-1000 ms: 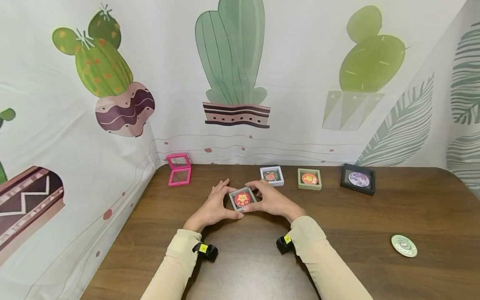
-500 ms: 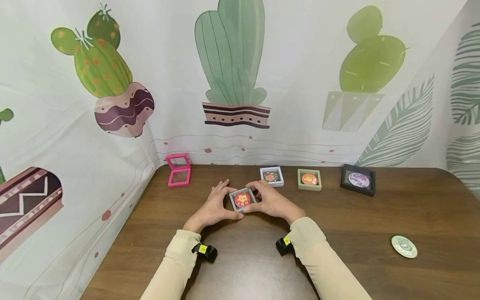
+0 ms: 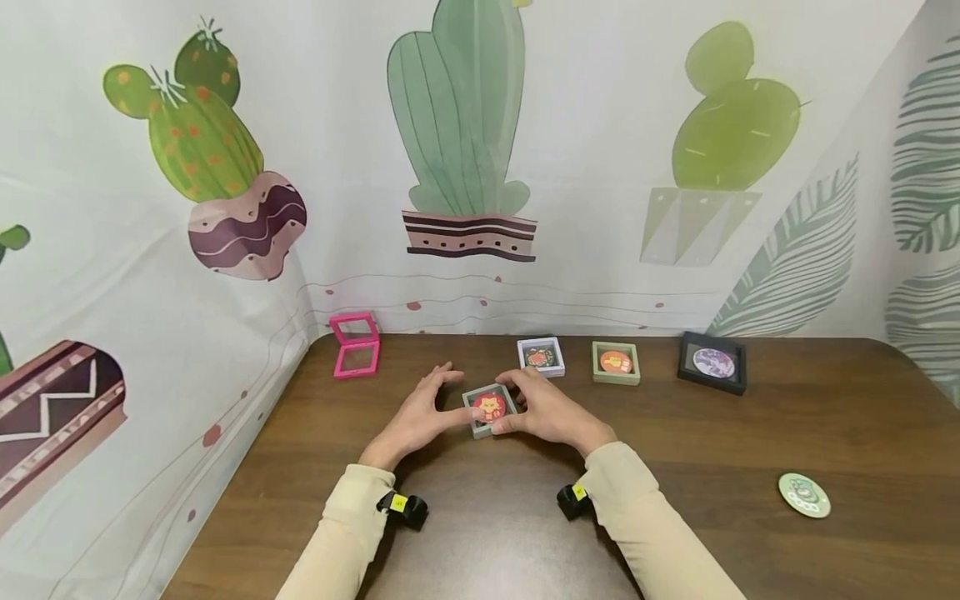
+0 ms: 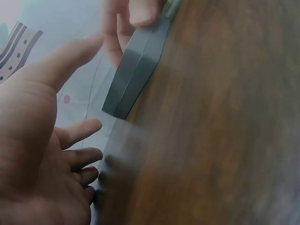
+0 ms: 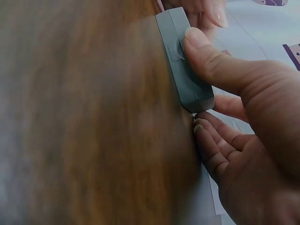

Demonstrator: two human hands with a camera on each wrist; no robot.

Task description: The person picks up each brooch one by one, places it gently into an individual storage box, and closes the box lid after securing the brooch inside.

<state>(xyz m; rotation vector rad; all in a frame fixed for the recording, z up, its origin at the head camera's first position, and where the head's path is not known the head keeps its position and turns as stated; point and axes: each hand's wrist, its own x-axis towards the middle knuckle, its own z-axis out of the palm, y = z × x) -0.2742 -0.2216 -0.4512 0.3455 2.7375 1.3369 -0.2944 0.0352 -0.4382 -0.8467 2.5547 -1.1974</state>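
Observation:
A small grey square display case with a clear window sits between my hands. Inside it shows a red round badge with a yellow figure. My right hand pinches the case; in the right wrist view its thumb presses the latch side of the grey case, fingers behind and below. My left hand is beside the case at the left, thumb extended toward the badge. In the left wrist view the left hand has spread fingers, apart from the case's side.
An open pink case stands at the back left. Along the back right lie a white case, a green case and a black case, each with a badge. A loose pale-green badge lies at the right.
The grey case has turned and moved slightly right and nearer. My left fingers have come away from its side, and the left thumb has risen. The view has tilted slightly.

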